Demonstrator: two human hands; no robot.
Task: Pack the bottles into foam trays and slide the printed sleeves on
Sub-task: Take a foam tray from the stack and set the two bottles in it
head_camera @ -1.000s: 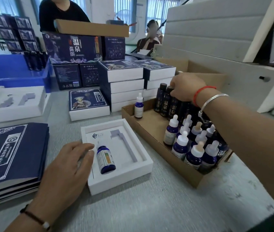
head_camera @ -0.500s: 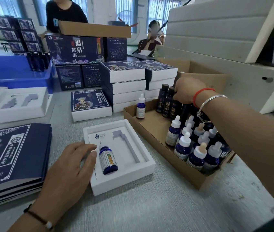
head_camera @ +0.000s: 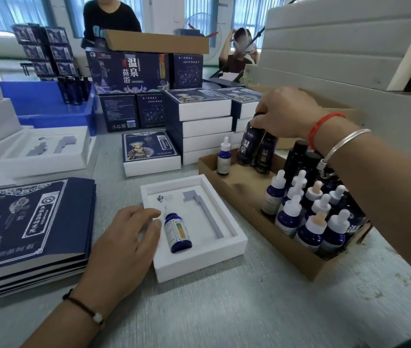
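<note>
**Right hand lifts two dark bottles from the carton**

Raised since the earlier frame, the right hand (head_camera: 288, 113) now holds two tall dark bottles (head_camera: 256, 148) by their caps, fingers curled round the tops; the bottles hang tilted with their bases just above the floor of the cardboard carton (head_camera: 269, 243), where a moment ago they stood among the others. The wrist carries a red cord and a silver bangle. The left hand (head_camera: 126, 239) has stayed flat on the counter (head_camera: 224, 310), fingers relaxed and spread, fingertips touching the left rim of the white foam tray (head_camera: 199, 266).

A small blue dropper bottle (head_camera: 177, 232) lies in the tray's left recess, cap pointing away from the viewer; the long grey recess to its right holds nothing. Inside the carton, a cluster of blue dropper bottles (head_camera: 310, 217) with white or beige caps stands at the near end, one more dropper bottle (head_camera: 224, 159) stands alone at the far end, and further dark bottles stand behind the wrist. A stack of flat printed sleeves (head_camera: 31, 222) lies left of the hand. Finished sleeved boxes (head_camera: 199, 121) are stacked behind the carton.
</note>
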